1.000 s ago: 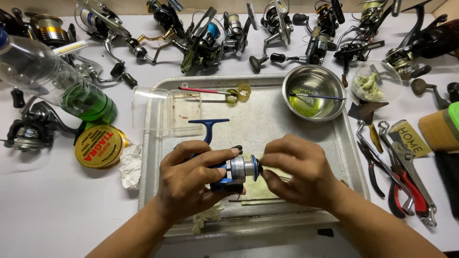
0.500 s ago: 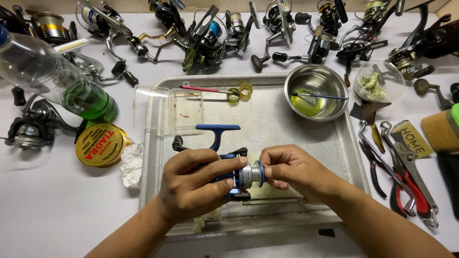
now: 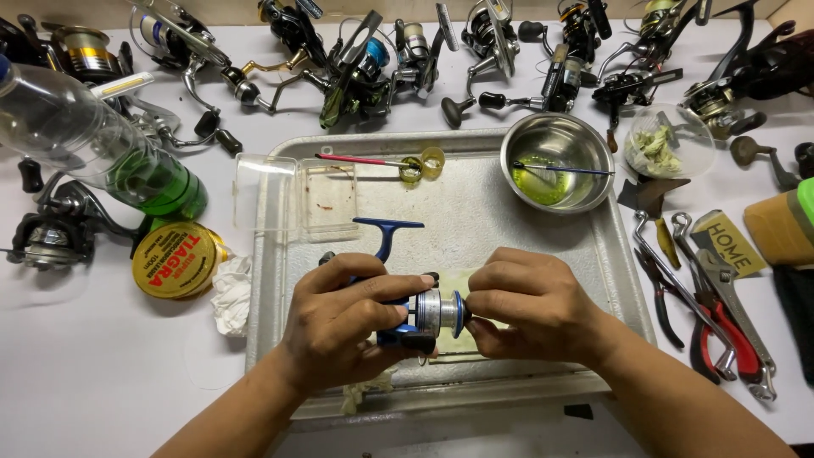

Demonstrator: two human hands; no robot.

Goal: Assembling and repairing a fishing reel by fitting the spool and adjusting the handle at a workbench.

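Left hand [image 3: 343, 326]: our grip clamped on blue spinning reel [image 3: 407, 309].
Right hand [image 3: 530, 309]: our fingers pinch its silver spool [image 3: 438, 311].
Under: metal tray [image 3: 475, 216].

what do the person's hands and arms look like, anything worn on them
Both are bare: the left hand and the right hand wear no gloves, and no rings, watch or wristband show. The forearms are uncovered down to the lower edge of the picture, with no sleeve in view. The fingernails are short and unpainted. No cables or markings appear on either arm.
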